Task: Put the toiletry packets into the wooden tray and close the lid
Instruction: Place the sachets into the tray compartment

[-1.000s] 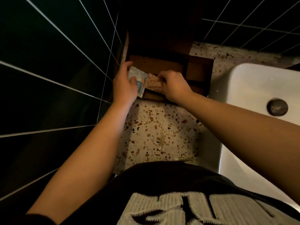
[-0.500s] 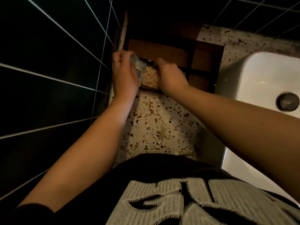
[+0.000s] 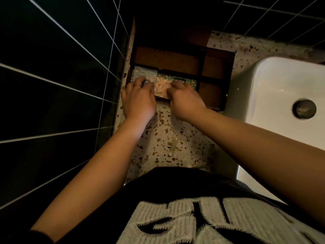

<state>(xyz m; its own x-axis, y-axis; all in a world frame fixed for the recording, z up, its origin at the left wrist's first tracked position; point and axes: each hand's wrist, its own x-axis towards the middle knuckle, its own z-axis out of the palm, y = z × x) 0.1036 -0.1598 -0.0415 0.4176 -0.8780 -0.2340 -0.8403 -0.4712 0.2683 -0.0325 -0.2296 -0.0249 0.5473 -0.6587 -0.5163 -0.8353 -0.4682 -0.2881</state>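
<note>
A dark wooden tray (image 3: pixel 219 67) with dividers sits on the terrazzo counter against the tiled corner. Its lid (image 3: pixel 172 30) stands open behind it. In the tray's near-left compartment lie a pale blue-grey packet (image 3: pixel 145 73) and a green and orange patterned packet (image 3: pixel 175 83). My left hand (image 3: pixel 139 99) presses its fingertips on the pale packet. My right hand (image 3: pixel 184 101) rests its fingertips on the patterned packet. Both hands cover the packets' near edges.
A white sink basin (image 3: pixel 274 95) with a dark drain (image 3: pixel 304 108) stands right of the tray. Dark tiled walls close in on the left and behind. Speckled counter (image 3: pixel 167 138) lies between the tray and my body.
Both packets have gone from being held above the tray edge to lying flat inside the near-left compartment. My hands have lowered with them.
</note>
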